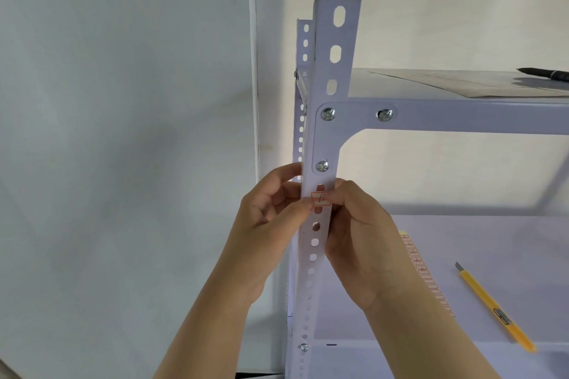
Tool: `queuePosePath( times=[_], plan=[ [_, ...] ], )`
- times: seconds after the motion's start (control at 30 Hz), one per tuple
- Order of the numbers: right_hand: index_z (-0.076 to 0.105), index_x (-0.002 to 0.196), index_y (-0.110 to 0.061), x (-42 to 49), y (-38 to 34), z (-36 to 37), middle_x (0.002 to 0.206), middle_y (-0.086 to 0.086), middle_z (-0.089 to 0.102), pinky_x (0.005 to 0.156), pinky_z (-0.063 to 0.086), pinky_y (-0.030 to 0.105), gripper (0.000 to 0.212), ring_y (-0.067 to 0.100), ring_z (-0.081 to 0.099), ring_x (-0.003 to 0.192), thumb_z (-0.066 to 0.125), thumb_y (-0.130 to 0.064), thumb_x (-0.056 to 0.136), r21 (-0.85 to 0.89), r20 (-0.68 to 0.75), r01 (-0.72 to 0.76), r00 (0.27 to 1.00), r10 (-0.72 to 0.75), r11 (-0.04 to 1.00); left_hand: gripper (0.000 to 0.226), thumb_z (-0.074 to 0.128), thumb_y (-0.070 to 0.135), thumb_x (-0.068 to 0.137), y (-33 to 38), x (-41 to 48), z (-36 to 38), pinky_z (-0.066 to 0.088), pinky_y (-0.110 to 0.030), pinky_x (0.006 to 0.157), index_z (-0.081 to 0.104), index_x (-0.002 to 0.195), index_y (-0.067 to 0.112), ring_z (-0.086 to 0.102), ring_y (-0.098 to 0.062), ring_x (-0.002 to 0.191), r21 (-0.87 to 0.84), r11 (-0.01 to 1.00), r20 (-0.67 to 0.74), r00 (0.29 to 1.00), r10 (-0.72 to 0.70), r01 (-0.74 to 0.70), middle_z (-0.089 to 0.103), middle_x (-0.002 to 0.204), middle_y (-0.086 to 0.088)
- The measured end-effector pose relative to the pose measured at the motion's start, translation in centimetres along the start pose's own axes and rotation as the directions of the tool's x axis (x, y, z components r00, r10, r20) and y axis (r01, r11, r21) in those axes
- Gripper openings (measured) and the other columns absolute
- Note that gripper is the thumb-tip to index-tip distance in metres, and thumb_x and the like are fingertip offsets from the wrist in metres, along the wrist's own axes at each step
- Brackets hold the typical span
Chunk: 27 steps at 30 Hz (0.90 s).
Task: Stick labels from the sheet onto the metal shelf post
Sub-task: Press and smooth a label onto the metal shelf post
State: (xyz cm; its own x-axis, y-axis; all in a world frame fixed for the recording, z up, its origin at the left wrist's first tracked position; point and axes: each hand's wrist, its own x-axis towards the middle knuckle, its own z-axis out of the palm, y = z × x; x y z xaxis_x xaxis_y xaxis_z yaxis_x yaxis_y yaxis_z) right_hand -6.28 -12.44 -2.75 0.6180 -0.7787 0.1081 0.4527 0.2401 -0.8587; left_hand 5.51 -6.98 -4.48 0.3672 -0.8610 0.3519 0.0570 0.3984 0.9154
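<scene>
Head view: left hand [271, 209] and right hand [360, 231] pinch label [321, 198] onto post [321, 71].

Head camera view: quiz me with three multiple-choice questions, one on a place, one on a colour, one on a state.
1. Where does the yellow utility knife lie?
A) in a hand
B) on the lower shelf
C) on the floor

2. What colour is the border of the label?
A) blue
B) red
C) green

3. How is the label now?
A) stuck on the wall
B) lying loose on a shelf
C) pressed against the shelf post by both hands

Answers:
1 B: the knife rests flat on that shelf's surface.
2 B: red lines frame the handwritten letter.
3 C: the left hand and right hand pinch the shelf post at the label's edges.
</scene>
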Motion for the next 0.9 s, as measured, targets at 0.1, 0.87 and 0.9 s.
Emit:
queuePosePath(
  times=[0.1, 0.87, 0.9],
  plan=[
    [0.056, 0.104, 0.017, 0.4, 0.1, 0.0, 0.109, 0.040, 0.061, 0.085, 0.040, 0.047, 0.040, 0.035, 0.055, 0.095, 0.053, -0.012, 0.075, -0.009, -0.005, -0.005, 1.000, 0.005, 1.000, 0.043, 0.061, 0.009, 0.087, 0.0, 0.0, 0.1, 0.055, -0.028, 0.093, 0.066, 0.129, 0.017, 0.073, -0.024, 0.106, -0.008, 1.000, -0.002, 1.000, 0.002, -0.002, 0.076, 0.112, -0.016],
    [0.078, 0.090, -0.008, -0.9, 1.1, -2.5, 0.076, -0.001, 0.076, 0.064, 0.044, 0.006, 0.016, 0.011, 0.059, 0.065, 0.069, -0.021, 0.089, -0.861, 0.306, 0.505, 0.420, -0.855, -0.061, 0.041, 0.061, 0.011, 0.089, 0.1, -0.2, 0.2, 0.056, -0.034, 0.096, 0.066, 0.129, 0.018, 0.072, -0.027, 0.106, 0.009, 1.000, 0.004, 1.000, 0.002, -0.002, 0.075, 0.114, -0.018],
    [0.078, 0.090, -0.007, -0.8, 1.1, -2.7, 0.075, 0.001, 0.077, 0.064, 0.045, 0.008, 0.017, 0.011, 0.058, 0.067, 0.068, -0.020, 0.090, -0.860, 0.341, 0.497, 0.389, -0.856, -0.116, 0.041, 0.061, 0.012, 0.089, 0.1, -0.2, 0.2, 0.056, -0.034, 0.096, 0.066, 0.129, 0.018, 0.072, -0.027, 0.106, 0.004, 1.000, 0.002, 1.000, 0.001, -0.001, 0.074, 0.114, -0.019]
  ],
)
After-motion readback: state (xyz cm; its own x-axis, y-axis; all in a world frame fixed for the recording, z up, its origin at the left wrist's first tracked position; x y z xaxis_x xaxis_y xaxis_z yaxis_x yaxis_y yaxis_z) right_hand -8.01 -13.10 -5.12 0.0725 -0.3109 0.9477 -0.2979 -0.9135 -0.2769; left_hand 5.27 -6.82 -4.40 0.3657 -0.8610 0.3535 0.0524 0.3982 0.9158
